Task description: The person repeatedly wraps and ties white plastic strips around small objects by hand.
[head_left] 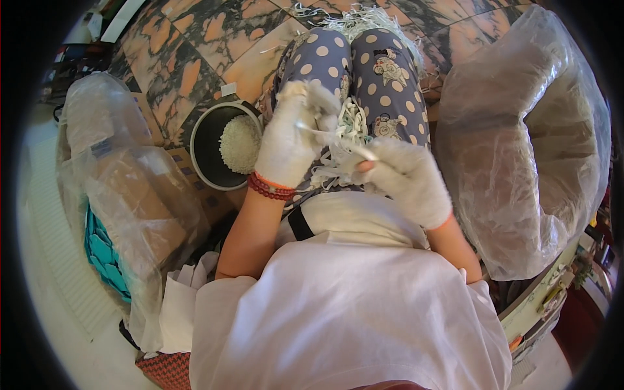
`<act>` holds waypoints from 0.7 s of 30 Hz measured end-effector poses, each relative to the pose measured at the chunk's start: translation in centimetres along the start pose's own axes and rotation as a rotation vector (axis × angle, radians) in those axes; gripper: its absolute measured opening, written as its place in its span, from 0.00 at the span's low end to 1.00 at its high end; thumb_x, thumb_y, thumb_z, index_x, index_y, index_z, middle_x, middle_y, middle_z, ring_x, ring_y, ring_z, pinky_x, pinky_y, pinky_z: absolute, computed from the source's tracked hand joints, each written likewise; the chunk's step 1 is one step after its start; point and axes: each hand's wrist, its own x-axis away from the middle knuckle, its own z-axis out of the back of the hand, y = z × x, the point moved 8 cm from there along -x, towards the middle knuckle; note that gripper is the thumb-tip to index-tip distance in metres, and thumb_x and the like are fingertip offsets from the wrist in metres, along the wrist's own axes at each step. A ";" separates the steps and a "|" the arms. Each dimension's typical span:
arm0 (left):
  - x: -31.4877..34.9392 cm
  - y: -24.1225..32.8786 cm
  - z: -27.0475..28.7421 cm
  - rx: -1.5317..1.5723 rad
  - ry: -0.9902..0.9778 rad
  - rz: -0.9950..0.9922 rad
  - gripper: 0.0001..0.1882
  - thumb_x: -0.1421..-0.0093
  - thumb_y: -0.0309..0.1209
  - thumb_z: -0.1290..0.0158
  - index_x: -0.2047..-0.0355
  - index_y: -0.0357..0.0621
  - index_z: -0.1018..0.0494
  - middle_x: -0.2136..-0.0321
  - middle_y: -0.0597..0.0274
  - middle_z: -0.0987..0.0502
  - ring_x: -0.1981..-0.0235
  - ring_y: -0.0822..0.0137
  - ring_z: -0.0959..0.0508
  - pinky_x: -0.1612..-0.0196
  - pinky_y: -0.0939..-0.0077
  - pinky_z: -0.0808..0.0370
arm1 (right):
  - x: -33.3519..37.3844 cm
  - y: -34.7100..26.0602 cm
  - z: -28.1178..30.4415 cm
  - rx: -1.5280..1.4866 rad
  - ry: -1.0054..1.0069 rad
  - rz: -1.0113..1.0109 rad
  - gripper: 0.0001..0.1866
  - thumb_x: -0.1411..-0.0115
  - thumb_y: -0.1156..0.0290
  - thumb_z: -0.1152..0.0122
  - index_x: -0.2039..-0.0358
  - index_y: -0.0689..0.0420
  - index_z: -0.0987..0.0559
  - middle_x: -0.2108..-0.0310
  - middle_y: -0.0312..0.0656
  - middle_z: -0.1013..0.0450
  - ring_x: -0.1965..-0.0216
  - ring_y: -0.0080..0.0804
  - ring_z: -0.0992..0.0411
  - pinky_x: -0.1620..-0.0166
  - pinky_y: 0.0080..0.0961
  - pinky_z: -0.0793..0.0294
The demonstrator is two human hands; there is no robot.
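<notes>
Both my hands wear white knitted gloves above my lap. My left hand (296, 133), with red beads at the wrist, is closed with its fingers curled. Out of it a thin white strip (335, 135) runs toward my right hand (409, 182). The right hand is closed too, pinching the strip between thumb and fingers, with one bare fingertip showing through the glove. Below and between the hands, a loose tangle of pale strips (353, 123) lies on my lap. Whether the two hands hold one strip or several is too blurred to tell.
Left of my legs stands a dark round pot (203, 146) with small white pieces (239, 144) inside. Beyond it are a clear plastic bag (140, 188) around cardboard and teal pieces (104, 253). A large translucent bag (481, 156) gapes at right. More strips (364, 19) heap past my knees.
</notes>
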 end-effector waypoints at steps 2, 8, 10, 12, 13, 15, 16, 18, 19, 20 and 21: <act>0.3 -1.1 -1.3 -0.619 -0.172 0.015 0.16 0.22 0.42 0.63 0.55 0.46 0.30 0.64 0.66 0.24 0.69 0.78 0.30 0.70 0.82 0.32 | 0.5 0.1 1.3 -0.300 0.038 -0.117 0.11 0.29 0.68 0.42 0.58 0.63 0.17 0.70 0.33 0.20 0.74 0.15 0.28 0.70 0.13 0.29; 2.1 -4.6 -3.9 -0.822 -0.413 0.151 0.09 0.28 0.28 0.53 0.55 0.36 0.25 0.74 0.75 0.34 0.72 0.80 0.36 0.67 0.84 0.33 | -0.3 -0.2 3.4 -0.226 0.196 -0.109 0.22 0.26 0.56 0.50 0.60 0.62 0.18 0.74 0.34 0.24 0.79 0.17 0.32 0.75 0.15 0.35; 2.4 -4.5 -4.3 -0.800 -0.436 0.127 0.06 0.29 0.25 0.53 0.59 0.36 0.26 0.73 0.73 0.33 0.71 0.78 0.35 0.64 0.83 0.33 | -0.4 0.5 3.8 -0.230 0.271 -0.134 0.22 0.25 0.54 0.50 0.59 0.61 0.18 0.74 0.34 0.25 0.80 0.17 0.34 0.76 0.16 0.36; 2.7 -4.4 -4.4 -0.829 -0.473 0.135 0.06 0.30 0.24 0.53 0.65 0.38 0.28 0.71 0.70 0.31 0.69 0.77 0.33 0.61 0.81 0.31 | -0.5 0.9 3.6 -0.482 0.260 -0.092 0.22 0.24 0.51 0.51 0.64 0.56 0.21 0.77 0.33 0.29 0.81 0.19 0.36 0.79 0.19 0.39; 2.8 -4.5 -4.0 -0.878 -0.463 0.166 0.06 0.30 0.24 0.53 0.66 0.38 0.29 0.71 0.69 0.30 0.68 0.76 0.32 0.61 0.80 0.31 | -0.5 1.2 3.6 -0.638 0.234 -0.087 0.21 0.24 0.51 0.51 0.65 0.55 0.23 0.77 0.33 0.30 0.81 0.19 0.36 0.80 0.19 0.39; 3.0 -4.4 -3.4 -0.918 -0.453 0.197 0.07 0.31 0.24 0.54 0.69 0.39 0.31 0.71 0.67 0.29 0.68 0.74 0.31 0.60 0.78 0.31 | -0.3 1.0 4.3 -1.012 0.142 -0.038 0.19 0.22 0.54 0.53 0.67 0.53 0.27 0.78 0.31 0.36 0.82 0.20 0.42 0.81 0.20 0.43; 3.1 -4.4 -2.7 -0.949 -0.428 0.234 0.07 0.31 0.24 0.53 0.69 0.39 0.31 0.72 0.67 0.29 0.69 0.74 0.31 0.61 0.78 0.31 | -0.3 0.6 5.1 -1.226 0.073 0.005 0.18 0.21 0.57 0.54 0.68 0.51 0.30 0.79 0.29 0.41 0.84 0.20 0.48 0.82 0.20 0.46; 3.6 -4.1 -2.1 -0.952 -0.435 0.241 0.08 0.32 0.24 0.53 0.70 0.39 0.31 0.73 0.66 0.28 0.69 0.73 0.30 0.61 0.77 0.30 | 0.9 -1.4 10.2 -1.276 0.089 0.320 0.12 0.24 0.65 0.51 0.68 0.52 0.32 0.79 0.28 0.47 0.81 0.19 0.46 0.82 0.20 0.47; 3.8 -4.1 -1.7 -0.954 -0.439 0.256 0.08 0.32 0.25 0.53 0.70 0.39 0.31 0.73 0.66 0.28 0.69 0.73 0.30 0.61 0.77 0.30 | 2.4 -1.0 13.3 -1.371 0.230 0.312 0.16 0.24 0.66 0.54 0.74 0.50 0.33 0.81 0.28 0.47 0.81 0.19 0.48 0.82 0.18 0.49; 4.0 -4.0 -1.6 -0.927 -0.459 0.237 0.08 0.32 0.25 0.52 0.70 0.39 0.31 0.74 0.67 0.29 0.70 0.73 0.30 0.61 0.78 0.30 | 3.8 -1.5 16.6 -1.282 0.297 0.401 0.15 0.25 0.68 0.55 0.73 0.50 0.32 0.81 0.29 0.45 0.80 0.18 0.45 0.82 0.17 0.46; 4.3 -3.8 -1.5 -0.893 -0.483 0.228 0.09 0.32 0.26 0.52 0.71 0.39 0.30 0.75 0.68 0.29 0.70 0.73 0.30 0.61 0.78 0.30 | 5.1 -1.8 19.2 -1.217 0.309 0.484 0.15 0.24 0.67 0.57 0.71 0.50 0.31 0.80 0.29 0.43 0.81 0.18 0.44 0.82 0.17 0.42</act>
